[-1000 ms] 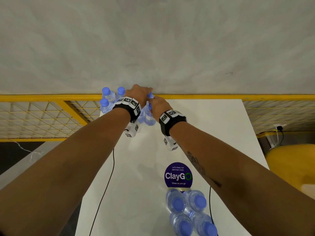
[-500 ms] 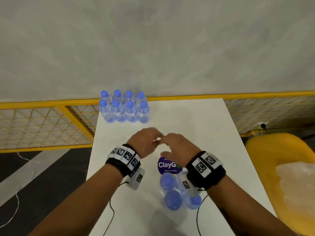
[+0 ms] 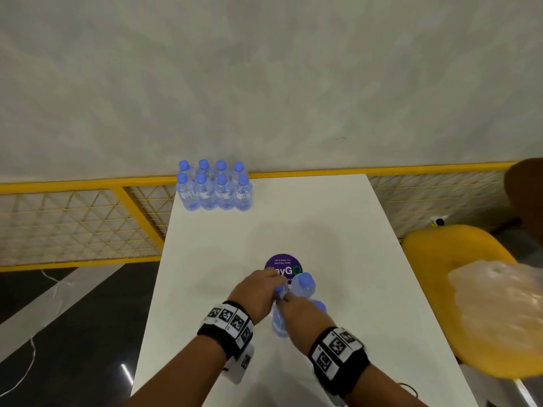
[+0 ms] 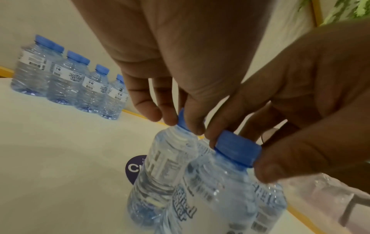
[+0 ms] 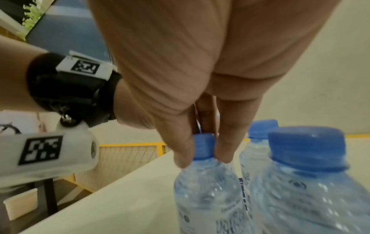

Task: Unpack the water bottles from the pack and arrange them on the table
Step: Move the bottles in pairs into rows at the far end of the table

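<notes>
Several small clear water bottles with blue caps stand in two rows (image 3: 214, 189) at the table's far left corner, also seen from the left wrist (image 4: 66, 79). A near cluster of bottles stands by the purple sticker. My left hand (image 3: 277, 289) pinches the cap of one cluster bottle (image 4: 166, 166). My right hand (image 3: 286, 299) pinches the cap (image 5: 204, 145) of the neighbouring bottle (image 5: 208, 194), thumb on one side and finger on the other. Two more bottles (image 3: 305, 284) (image 3: 319, 306) stand free just right of my hands.
The white table (image 3: 338, 230) runs away from me, with a round purple sticker (image 3: 283, 264) at its middle. A yellow mesh railing (image 3: 73, 224) lies behind and to the left. A yellow chair (image 3: 458, 248) with crumpled clear plastic (image 3: 496, 312) sits at the right.
Both hands left the far rows, drew back toward me and came down on the near cluster. Each now pinches a cap where half a second ago they hovered above.
</notes>
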Action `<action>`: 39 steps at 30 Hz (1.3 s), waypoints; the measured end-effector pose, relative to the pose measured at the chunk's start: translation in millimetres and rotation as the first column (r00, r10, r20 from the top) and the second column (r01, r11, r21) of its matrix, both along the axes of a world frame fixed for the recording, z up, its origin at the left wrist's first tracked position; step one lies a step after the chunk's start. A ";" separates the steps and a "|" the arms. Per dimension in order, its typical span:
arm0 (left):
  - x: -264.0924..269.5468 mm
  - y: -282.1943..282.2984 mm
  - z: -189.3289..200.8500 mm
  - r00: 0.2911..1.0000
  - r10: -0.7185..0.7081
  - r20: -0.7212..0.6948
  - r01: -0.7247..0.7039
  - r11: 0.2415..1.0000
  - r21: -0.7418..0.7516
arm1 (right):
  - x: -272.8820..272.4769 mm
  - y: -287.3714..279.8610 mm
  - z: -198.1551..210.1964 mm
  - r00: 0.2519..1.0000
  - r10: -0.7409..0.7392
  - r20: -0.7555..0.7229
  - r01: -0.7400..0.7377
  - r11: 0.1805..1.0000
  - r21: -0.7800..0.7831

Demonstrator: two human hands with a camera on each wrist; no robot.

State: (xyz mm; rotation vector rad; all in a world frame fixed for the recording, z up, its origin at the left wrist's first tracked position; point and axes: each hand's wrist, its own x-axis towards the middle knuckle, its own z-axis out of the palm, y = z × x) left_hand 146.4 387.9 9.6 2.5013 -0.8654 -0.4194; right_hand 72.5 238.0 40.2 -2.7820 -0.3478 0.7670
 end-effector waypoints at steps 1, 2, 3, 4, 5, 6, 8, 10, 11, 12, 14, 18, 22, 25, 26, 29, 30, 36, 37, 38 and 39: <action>-3.6 -1.7 -0.2 1.000 0.007 0.027 -0.008 1.000 0.022 | -4.2 1.6 -2.5 0.998 0.014 0.057 -0.013 0.999 -0.030; -6.8 -3.1 -0.3 0.999 0.020 0.039 -0.022 0.999 0.038 | -7.9 2.6 -1.0 0.997 -0.002 0.080 0.005 0.999 -0.047; -8.7 -4.0 -1.5 0.998 0.033 0.044 -0.035 0.998 0.044 | -10.8 4.7 1.4 0.994 0.010 0.107 -0.002 0.997 -0.079; -9.9 -4.6 -1.7 0.998 0.046 0.039 -0.048 0.998 0.046 | -11.4 4.9 7.5 0.993 0.036 0.110 -0.026 0.996 -0.087; -10.3 -5.1 -3.0 0.998 0.056 0.035 -0.058 0.997 0.051 | -10.6 3.4 5.9 0.988 0.057 0.147 -0.046 0.996 -0.078; -10.1 -6.0 -2.8 0.997 0.066 0.034 -0.067 0.996 0.058 | -9.7 3.5 7.9 0.985 0.066 0.161 -0.052 0.995 -0.087; -8.6 -8.5 -0.9 0.996 0.077 0.032 -0.079 0.994 0.075 | -7.3 6.5 8.3 0.988 0.085 0.126 -0.066 0.986 -0.152; -3.3 -10.9 2.3 0.995 0.086 0.047 -0.091 0.991 0.096 | -2.1 7.3 -1.3 0.997 0.050 0.054 -0.043 0.991 -0.126; 2.0 -11.5 3.6 0.995 0.085 0.060 -0.091 0.990 0.106 | 3.3 6.5 -6.0 0.997 0.037 0.073 -0.031 0.995 -0.092; 8.8 -11.6 5.6 0.994 0.079 0.071 -0.087 0.990 0.113 | 7.9 5.2 -12.8 0.992 0.010 0.129 -0.001 0.998 -0.065; 28.5 -11.3 11.6 0.992 0.072 0.103 -0.084 0.989 0.122 | 16.5 6.2 7.3 0.981 -0.004 0.194 -0.003 0.999 0.036; 81.4 -9.5 34.3 0.970 0.078 0.229 -0.109 0.986 0.128 | 56.7 0.6 42.6 0.968 -0.081 0.237 0.043 0.986 0.162; 148.4 -13.5 58.9 0.937 0.031 0.348 -0.114 0.969 0.218 | 112.5 -4.4 63.3 0.952 -0.143 0.272 0.103 0.982 0.156; 202.8 -22.7 67.1 0.926 0.037 0.376 -0.151 0.949 0.277 | 160.9 -6.9 59.2 0.939 -0.183 0.292 0.146 0.979 0.142; 221.4 -26.0 68.9 0.925 0.052 0.377 -0.170 0.942 0.289 | 176.8 -6.9 54.7 0.940 -0.199 0.277 0.165 0.976 0.140; 275.9 -35.5 68.1 0.946 0.022 0.325 -0.156 0.906 0.393 | 218.9 -5.3 30.5 0.942 -0.209 0.264 0.181 0.975 0.125; 291.1 -38.1 65.8 0.950 0.037 0.310 -0.165 0.902 0.399 | 231.1 -4.4 22.4 0.943 -0.207 0.260 0.184 0.977 0.111; 352.4 -41.7 33.4 0.941 0.139 0.309 -0.261 0.880 0.397 | 293.9 -2.6 -12.3 0.939 -0.216 0.267 0.209 0.976 0.055; 359.2 -40.9 27.1 0.946 0.145 0.291 -0.261 0.872 0.414 | 303.8 -3.0 -16.3 0.938 -0.217 0.271 0.210 0.976 0.055; 365.1 -39.8 21.0 0.949 0.145 0.279 -0.258 0.866 0.429 | 313.1 -3.1 -18.7 0.937 -0.222 0.270 0.215 0.975 0.058; 370.5 -39.0 16.3 0.950 0.144 0.277 -0.257 0.863 0.435 | 322.0 -2.8 -20.3 0.937 -0.225 0.268 0.216 0.974 0.063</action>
